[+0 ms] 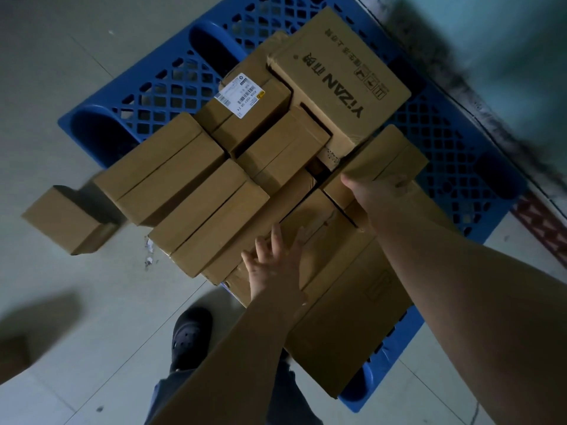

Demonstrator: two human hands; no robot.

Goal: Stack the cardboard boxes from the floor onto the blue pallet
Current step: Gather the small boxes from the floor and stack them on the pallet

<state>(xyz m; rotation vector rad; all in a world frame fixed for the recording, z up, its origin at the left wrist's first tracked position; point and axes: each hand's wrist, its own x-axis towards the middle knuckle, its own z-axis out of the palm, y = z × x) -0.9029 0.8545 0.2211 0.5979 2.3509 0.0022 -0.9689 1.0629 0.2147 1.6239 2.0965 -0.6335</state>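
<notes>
One box on floor: a small box (69, 220) lies at 9 o'clock, just off the pallet (159, 87).
Stack: we see about a dozen boxes on the pallet, the printed box (340, 84) topmost at 12 o'clock.
Right hand (372, 191): clamped on the near end of a long box (386, 154) at 2 o'clock.
Left hand (276, 265): fingers spread, flat on a box in the stack near centre, holding nothing.
Handling: we judge these boxes stiff and light; contents unknown.
Grip: we would take the floor box by its two short ends.
</notes>
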